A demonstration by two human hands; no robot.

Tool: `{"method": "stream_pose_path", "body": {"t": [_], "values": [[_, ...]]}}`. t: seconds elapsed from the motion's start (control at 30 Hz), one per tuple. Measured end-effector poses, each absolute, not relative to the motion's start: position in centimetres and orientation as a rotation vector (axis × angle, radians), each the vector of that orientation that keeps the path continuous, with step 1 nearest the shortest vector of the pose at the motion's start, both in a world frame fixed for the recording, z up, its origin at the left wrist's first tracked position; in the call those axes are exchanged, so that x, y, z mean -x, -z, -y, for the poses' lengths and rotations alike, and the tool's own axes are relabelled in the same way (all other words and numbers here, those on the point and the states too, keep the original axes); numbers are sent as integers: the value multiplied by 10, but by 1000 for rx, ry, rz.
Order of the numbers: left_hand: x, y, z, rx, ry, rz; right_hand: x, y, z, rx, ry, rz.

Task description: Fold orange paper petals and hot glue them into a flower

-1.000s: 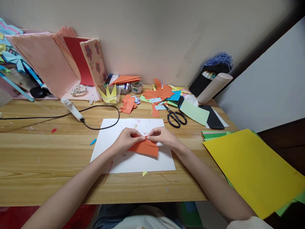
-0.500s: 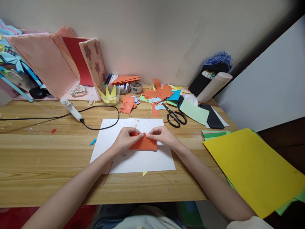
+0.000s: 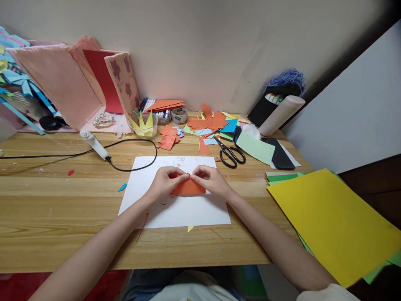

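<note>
Over a white sheet of paper [image 3: 188,215], both hands pinch the top edge of a piece of orange paper [image 3: 191,188]. My left hand [image 3: 166,182] grips it from the left, thumb pointing right. My right hand [image 3: 210,180] closes on it from the other side, and the fingertips of the two hands almost meet at the middle of that edge. The paper's lower part shows below the thumbs, held slightly tilted. My fingers hide part of its upper edge.
Black-handled scissors [image 3: 230,154] lie behind my right hand, by a pile of coloured paper scraps [image 3: 209,123]. A white glue gun [image 3: 94,144] with a looping black cable rests on the left. Yellow card [image 3: 332,221] juts over the table's right edge. A plastic cup [image 3: 144,125] stands at the back.
My right hand has shifted slightly left, closer to my left fingertips. The orange paper's lower edge has risen a little.
</note>
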State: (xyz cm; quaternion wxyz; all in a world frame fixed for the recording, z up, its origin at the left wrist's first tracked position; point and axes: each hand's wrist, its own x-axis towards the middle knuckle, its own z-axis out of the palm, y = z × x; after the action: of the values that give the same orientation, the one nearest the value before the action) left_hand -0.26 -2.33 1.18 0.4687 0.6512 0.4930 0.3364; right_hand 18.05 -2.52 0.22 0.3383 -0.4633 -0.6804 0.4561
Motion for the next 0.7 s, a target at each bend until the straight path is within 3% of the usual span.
{"method": "stream_pose_path", "body": {"t": [0.7], "values": [[4,-6,21,-1239,-958,-1259,-181,2,20,1268,-1133,1640]]}}
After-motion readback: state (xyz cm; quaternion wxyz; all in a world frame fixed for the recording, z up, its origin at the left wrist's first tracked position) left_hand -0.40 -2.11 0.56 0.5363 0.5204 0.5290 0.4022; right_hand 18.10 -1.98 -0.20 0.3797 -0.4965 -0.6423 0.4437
